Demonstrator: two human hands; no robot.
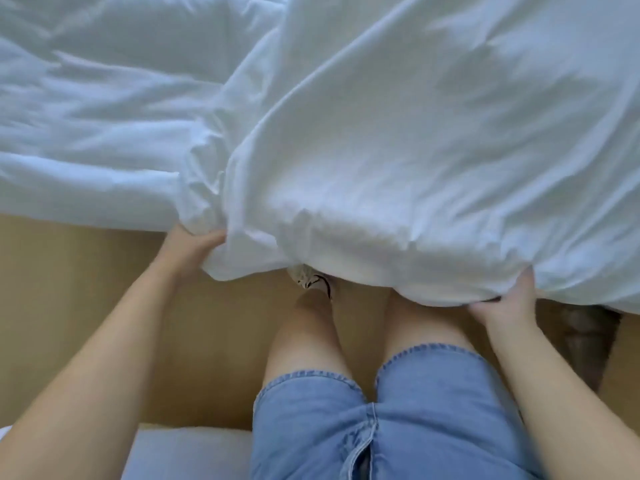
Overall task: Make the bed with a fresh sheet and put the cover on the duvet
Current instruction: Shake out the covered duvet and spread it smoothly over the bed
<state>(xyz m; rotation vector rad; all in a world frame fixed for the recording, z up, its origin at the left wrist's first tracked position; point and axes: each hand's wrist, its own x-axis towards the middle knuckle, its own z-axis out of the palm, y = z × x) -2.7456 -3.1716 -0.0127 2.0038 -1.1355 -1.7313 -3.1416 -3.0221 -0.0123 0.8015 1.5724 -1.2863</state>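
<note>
White duvet: rumpled, upper left, near edge hanging over the tan floor.
Pillow: pale, bottom left, beside the left forearm.
Left hand: fingers curled into the bunched edge of the cover, gripping it just beside the duvet's near edge.
Cover: smooth white cloth, centre to right, overlapping the duvet; near hem held up between both hands, above the knees.
Shoe: light, showing just under the hem.
Denim shorts: blue, bottom centre.
Right hand: grips the cover's hem, one digit up on the cloth, the rest tucked beneath.
</note>
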